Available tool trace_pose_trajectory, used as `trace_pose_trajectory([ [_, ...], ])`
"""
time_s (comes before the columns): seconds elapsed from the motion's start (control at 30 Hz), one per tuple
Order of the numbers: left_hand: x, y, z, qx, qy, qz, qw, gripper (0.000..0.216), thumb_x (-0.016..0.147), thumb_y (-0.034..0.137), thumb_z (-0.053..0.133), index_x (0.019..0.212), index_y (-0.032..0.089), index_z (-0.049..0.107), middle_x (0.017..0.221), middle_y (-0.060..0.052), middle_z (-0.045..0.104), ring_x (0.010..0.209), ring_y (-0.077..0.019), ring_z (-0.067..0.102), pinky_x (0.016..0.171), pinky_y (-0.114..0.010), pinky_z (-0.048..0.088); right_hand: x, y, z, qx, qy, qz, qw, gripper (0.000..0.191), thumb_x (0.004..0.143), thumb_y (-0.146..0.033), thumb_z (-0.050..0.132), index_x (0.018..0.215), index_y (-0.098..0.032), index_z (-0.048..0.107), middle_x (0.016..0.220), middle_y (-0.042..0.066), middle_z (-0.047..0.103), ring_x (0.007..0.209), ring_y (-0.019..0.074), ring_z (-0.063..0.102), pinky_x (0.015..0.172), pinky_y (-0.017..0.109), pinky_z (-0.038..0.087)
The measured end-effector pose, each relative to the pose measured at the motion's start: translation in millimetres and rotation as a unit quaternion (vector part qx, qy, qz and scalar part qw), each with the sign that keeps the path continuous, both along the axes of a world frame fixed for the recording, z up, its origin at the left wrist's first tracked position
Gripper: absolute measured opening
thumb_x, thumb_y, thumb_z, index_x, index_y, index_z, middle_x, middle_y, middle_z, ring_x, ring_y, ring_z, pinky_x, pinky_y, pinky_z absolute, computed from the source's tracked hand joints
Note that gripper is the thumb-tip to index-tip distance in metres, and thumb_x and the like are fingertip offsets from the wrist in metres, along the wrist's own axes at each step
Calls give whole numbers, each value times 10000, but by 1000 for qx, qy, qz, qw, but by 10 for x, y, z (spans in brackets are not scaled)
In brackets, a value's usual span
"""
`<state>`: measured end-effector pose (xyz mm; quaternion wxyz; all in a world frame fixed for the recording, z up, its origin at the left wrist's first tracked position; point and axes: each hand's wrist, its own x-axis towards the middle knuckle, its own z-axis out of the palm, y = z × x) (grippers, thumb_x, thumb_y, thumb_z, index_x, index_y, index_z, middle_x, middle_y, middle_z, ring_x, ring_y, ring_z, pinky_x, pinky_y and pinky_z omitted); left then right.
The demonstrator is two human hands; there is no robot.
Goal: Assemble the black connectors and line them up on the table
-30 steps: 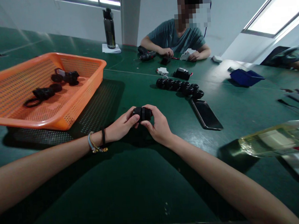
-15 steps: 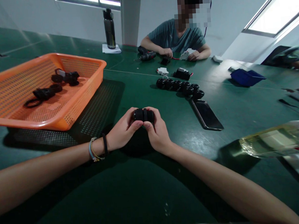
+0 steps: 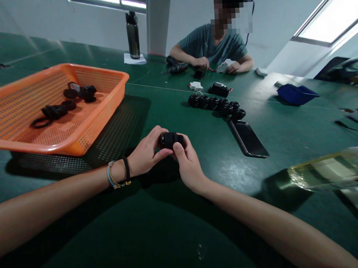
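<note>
Both my hands meet at the middle of the green table (image 3: 160, 231) around one small black round part (image 3: 171, 139). My left hand (image 3: 148, 150), with bracelets on its wrist, grips the part's left end with curled fingers. My right hand (image 3: 188, 161) wraps its right end, thumb on top. A row of several similar black parts (image 3: 216, 105) lies farther back. Left of my hands stands an orange mesh basket (image 3: 85, 129) holding a few black parts (image 3: 56, 110).
A dark phone (image 3: 249, 138) lies right of my hands. A clear bottle (image 3: 331, 174) lies on its side at the right edge. A blue tray (image 3: 297, 94) and a dark flask (image 3: 133, 30) stand farther off. Across the table a person (image 3: 213, 48) handles small items beside a drill (image 3: 175, 66).
My hands have lifted slightly and turned on the black part; the right thumb has moved up over its right end. The view has shifted a little.
</note>
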<state>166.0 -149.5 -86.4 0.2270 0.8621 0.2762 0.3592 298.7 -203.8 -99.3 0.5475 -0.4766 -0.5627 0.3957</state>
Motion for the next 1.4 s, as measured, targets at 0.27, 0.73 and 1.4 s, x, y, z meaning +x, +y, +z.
trace_pose_trajectory([
  [0.27,10,97,-42,-42,19,-2,999,630,771,704,257,969,132,435,883,-58,467,781,-177,481,739,-323,430,113,163,-6,-7,-56,11,998,360,827,-519,392,954,-190,464,817,28,548,700,132,514,628,271,412],
  [0.73,7,130,-42,-244,-30,-67,967,489,786,648,321,754,171,425,625,29,448,594,-118,431,613,-253,379,319,347,-33,219,-284,-7,934,430,811,-570,395,1011,-197,468,911,80,591,774,180,552,655,321,469],
  [1.4,6,-5,20,-212,-69,-64,973,558,760,698,312,845,156,417,660,23,453,595,-114,459,594,-246,392,204,182,23,177,-228,-17,957,414,819,-557,389,1045,-212,433,920,66,572,738,164,547,639,322,480],
])
